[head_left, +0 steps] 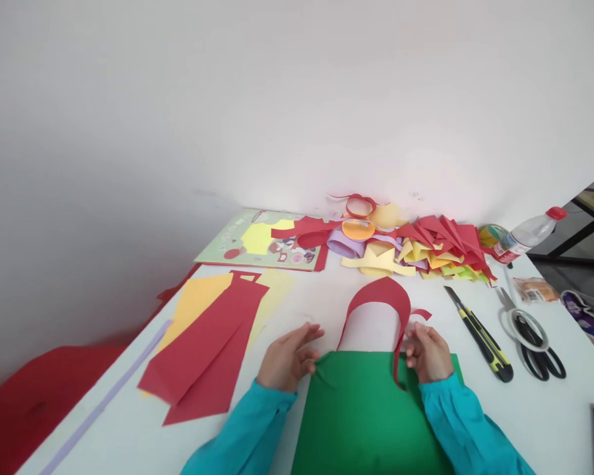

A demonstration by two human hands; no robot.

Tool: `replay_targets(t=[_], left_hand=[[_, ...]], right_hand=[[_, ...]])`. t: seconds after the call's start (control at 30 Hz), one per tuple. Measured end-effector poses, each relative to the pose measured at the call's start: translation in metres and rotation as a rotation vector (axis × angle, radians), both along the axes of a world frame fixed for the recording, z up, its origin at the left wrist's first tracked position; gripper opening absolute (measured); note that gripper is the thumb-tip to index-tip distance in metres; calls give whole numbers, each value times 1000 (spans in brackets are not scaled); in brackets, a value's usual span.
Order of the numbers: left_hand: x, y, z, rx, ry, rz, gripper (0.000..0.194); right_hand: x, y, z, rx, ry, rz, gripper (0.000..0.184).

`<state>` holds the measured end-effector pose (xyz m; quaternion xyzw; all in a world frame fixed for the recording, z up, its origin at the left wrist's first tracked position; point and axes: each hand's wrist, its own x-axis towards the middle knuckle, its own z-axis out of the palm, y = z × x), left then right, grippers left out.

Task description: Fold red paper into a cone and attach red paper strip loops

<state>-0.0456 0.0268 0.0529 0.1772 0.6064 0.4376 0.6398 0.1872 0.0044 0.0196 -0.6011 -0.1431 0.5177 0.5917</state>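
A red paper headband, curved into a loop with its narrow ends crossing at the right, stands at the top edge of a green paper sheet. To its left is my left hand, fingers bent and apart, with a thin curled green strip by the lower fingertips; whether they touch it is unclear. My right hand is just right of the crossing ends. Its fingers are loosely curled and apart, with the tips close to the band, and I cannot tell whether they touch it.
Red and yellow paper pieces lie at the left, beside a purple strip. Behind are a picture book, paper crowns and a scrap pile. At right lie a box cutter, scissors, tape and a bottle.
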Motion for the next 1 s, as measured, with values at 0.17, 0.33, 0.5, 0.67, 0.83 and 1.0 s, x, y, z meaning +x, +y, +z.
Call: replay_targets(t=[0.17, 0.33, 0.5, 0.67, 0.83, 1.0], left_hand=[[16, 24, -9, 3, 199, -336, 19], [27, 40, -14, 7, 259, -484, 22], [43, 47, -15, 18, 187, -538, 19], [54, 45, -11, 29, 59, -500, 21], [62, 36, -6, 32, -76, -446, 27], [67, 34, -10, -50, -238, -358, 18]], right_hand=[[6, -2, 3, -53, -75, 142, 47], [7, -3, 10, -124, -235, 302, 43], [3, 9, 8, -94, -632, 413, 22], [7, 13, 8, -63, -601, 370, 17], [8, 9, 11, -41, -458, 320, 16], [5, 8, 14, -36, -228, 268, 19]])
